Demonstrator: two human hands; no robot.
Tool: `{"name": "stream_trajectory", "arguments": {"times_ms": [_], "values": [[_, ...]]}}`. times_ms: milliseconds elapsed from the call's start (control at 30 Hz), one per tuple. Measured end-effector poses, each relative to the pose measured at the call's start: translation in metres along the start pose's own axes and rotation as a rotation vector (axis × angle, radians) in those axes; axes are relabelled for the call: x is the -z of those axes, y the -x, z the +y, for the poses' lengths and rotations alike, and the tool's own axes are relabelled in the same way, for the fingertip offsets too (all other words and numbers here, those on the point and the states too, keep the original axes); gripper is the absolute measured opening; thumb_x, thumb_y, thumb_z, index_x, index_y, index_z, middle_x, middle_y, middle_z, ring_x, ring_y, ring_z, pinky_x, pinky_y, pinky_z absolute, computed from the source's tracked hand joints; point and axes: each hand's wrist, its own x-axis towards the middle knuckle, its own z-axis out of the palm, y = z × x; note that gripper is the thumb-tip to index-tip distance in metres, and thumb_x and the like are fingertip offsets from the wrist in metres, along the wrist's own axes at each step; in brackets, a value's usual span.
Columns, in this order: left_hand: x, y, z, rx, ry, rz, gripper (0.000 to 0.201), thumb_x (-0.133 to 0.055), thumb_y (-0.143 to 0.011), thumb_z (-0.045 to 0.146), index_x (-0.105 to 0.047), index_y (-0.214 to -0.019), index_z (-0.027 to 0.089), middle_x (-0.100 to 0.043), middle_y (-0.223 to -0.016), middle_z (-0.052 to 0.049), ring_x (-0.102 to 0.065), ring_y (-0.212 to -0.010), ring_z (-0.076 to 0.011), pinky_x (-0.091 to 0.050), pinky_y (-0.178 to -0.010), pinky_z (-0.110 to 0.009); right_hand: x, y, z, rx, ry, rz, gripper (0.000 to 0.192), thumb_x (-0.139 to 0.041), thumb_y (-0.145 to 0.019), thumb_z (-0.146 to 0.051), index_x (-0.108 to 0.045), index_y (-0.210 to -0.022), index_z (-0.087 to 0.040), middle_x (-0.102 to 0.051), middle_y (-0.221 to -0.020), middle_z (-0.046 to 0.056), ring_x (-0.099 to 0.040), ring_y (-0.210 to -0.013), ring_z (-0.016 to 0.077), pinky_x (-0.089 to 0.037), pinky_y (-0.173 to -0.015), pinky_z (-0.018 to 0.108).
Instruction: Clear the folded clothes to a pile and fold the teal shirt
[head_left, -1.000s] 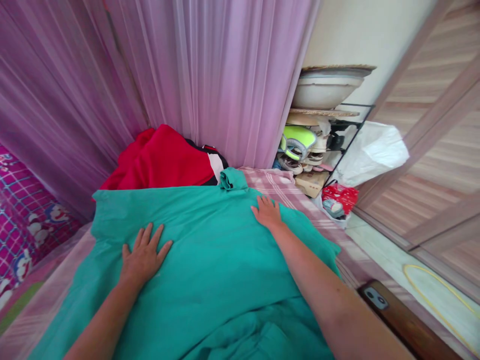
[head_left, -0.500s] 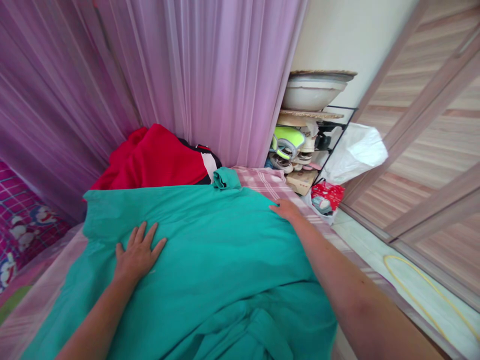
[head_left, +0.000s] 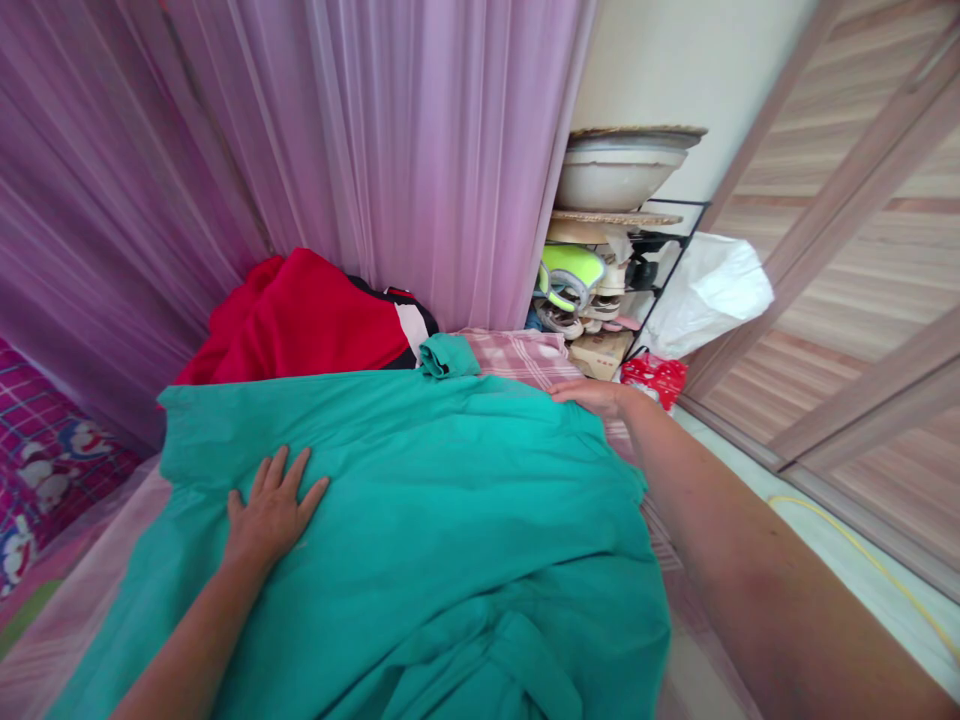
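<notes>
— Two hands are laid on the teal cloth (head_left: 420, 500), spread over the bed; how should it be smoothed?
— Strokes are best drawn outward, flat. The left hand (head_left: 271, 510) is pressed down, fingers splayed; the right hand (head_left: 592, 396) rests at the far-right edge, nothing visibly gripped.

One teal garment (head_left: 420, 500), one red garment (head_left: 307, 320), two hands (head_left: 270, 510)

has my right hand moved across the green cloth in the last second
Yes. The right hand slid from the middle of the teal cloth out to its right edge, by the pink plaid sheet. The left hand stayed flat.
</notes>
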Motion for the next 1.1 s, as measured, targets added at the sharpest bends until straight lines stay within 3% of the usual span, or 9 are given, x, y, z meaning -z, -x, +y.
{"name": "stream_trajectory", "arguments": {"times_ms": [100,233,300,367,533,667,733,867,1100], "values": [[0.000,0.000,0.000,-0.005,-0.004,0.005,0.065,-0.026,-0.097,0.052,-0.030,-0.155,0.023,-0.021,-0.164,-0.014,-0.021,-0.149,-0.0356,-0.025,-0.111,-0.069,0.001,0.001,0.006,0.067,-0.007,0.024,0.025,-0.059,-0.088,-0.031,-0.070,-0.105,-0.016,-0.076,-0.097,0.007,-0.070,-0.089,0.0203,-0.056,-0.080,0.032],[-0.001,0.000,0.000,-0.012,-0.002,0.009,0.066,-0.026,-0.096,0.052,-0.030,-0.155,0.023,-0.021,-0.164,-0.013,-0.021,-0.149,-0.0355,-0.024,-0.111,-0.069,-0.007,-0.007,0.009,0.127,0.455,0.401,0.023,-0.059,-0.091,-0.034,-0.070,-0.102,-0.017,-0.074,-0.105,0.009,-0.067,-0.099,0.0236,-0.051,-0.089,0.034],[-0.001,-0.001,0.001,-0.009,-0.001,0.002,0.066,-0.026,-0.096,0.053,-0.029,-0.155,0.023,-0.020,-0.164,-0.013,-0.020,-0.149,-0.0348,-0.024,-0.111,-0.069,-0.016,-0.011,0.012,0.073,0.640,0.598,0.029,-0.056,-0.093,-0.037,-0.068,-0.111,-0.018,-0.071,-0.112,0.012,-0.064,-0.108,0.0283,-0.047,-0.094,0.039],[-0.001,-0.001,0.001,0.004,-0.003,-0.007,0.067,-0.025,-0.096,0.054,-0.028,-0.155,0.023,-0.019,-0.164,-0.013,-0.019,-0.149,-0.0345,-0.024,-0.111,-0.069,-0.028,-0.014,0.017,-0.018,0.760,0.669,0.038,-0.051,-0.096,-0.043,-0.063,-0.121,-0.018,-0.070,-0.113,0.017,-0.064,-0.110,0.0314,-0.046,-0.094,0.042],[0.001,-0.001,0.004,0.011,0.005,-0.012,0.067,-0.025,-0.096,0.054,-0.028,-0.155,0.024,-0.018,-0.165,-0.012,-0.019,-0.150,-0.0345,-0.024,-0.111,-0.069,-0.053,-0.023,0.025,-0.138,0.871,0.688,0.042,-0.038,-0.101,-0.038,-0.059,-0.126,-0.012,-0.068,-0.115,0.024,-0.064,-0.108,0.0324,-0.046,-0.093,0.046],[0.001,-0.001,0.003,0.008,-0.001,-0.008,0.068,-0.025,-0.096,0.056,-0.028,-0.155,0.023,-0.018,-0.164,-0.013,-0.019,-0.149,-0.0344,-0.023,-0.110,-0.070,-0.062,-0.027,0.011,0.039,0.911,0.723,0.038,-0.035,-0.099,-0.025,-0.060,-0.127,-0.014,-0.062,-0.129,0.021,-0.055,-0.123,0.0310,-0.039,-0.102,0.046],[0.000,-0.001,0.003,0.006,0.003,0.000,0.068,-0.025,-0.096,0.056,-0.028,-0.155,0.023,-0.019,-0.164,-0.013,-0.020,-0.149,-0.0343,-0.024,-0.110,-0.070,-0.065,-0.032,-0.001,0.092,0.896,0.709,0.039,-0.038,-0.099,-0.032,-0.060,-0.128,-0.017,-0.064,-0.127,0.017,-0.057,-0.120,0.0293,-0.041,-0.101,0.042],[0.000,-0.001,0.004,0.011,0.005,0.005,0.068,-0.027,-0.095,0.057,-0.030,-0.155,0.024,-0.020,-0.164,-0.013,-0.020,-0.149,-0.0347,-0.024,-0.111,-0.069,-0.069,-0.053,-0.021,0.000,0.741,0.663,0.051,-0.046,-0.096,-0.048,-0.061,-0.130,-0.013,-0.066,-0.123,0.022,-0.061,-0.117,0.0334,-0.045,-0.097,0.043],[0.001,0.003,0.006,0.018,-0.020,0.048,0.067,-0.032,-0.095,0.054,-0.033,-0.153,0.023,-0.021,-0.164,-0.012,-0.021,-0.149,-0.0332,-0.024,-0.112,-0.066,-0.077,-0.109,-0.032,0.004,0.639,0.531,0.063,-0.063,-0.086,-0.037,-0.049,-0.144,-0.016,-0.065,-0.130,0.017,-0.064,-0.115,0.0294,-0.049,-0.094,0.037]]}}
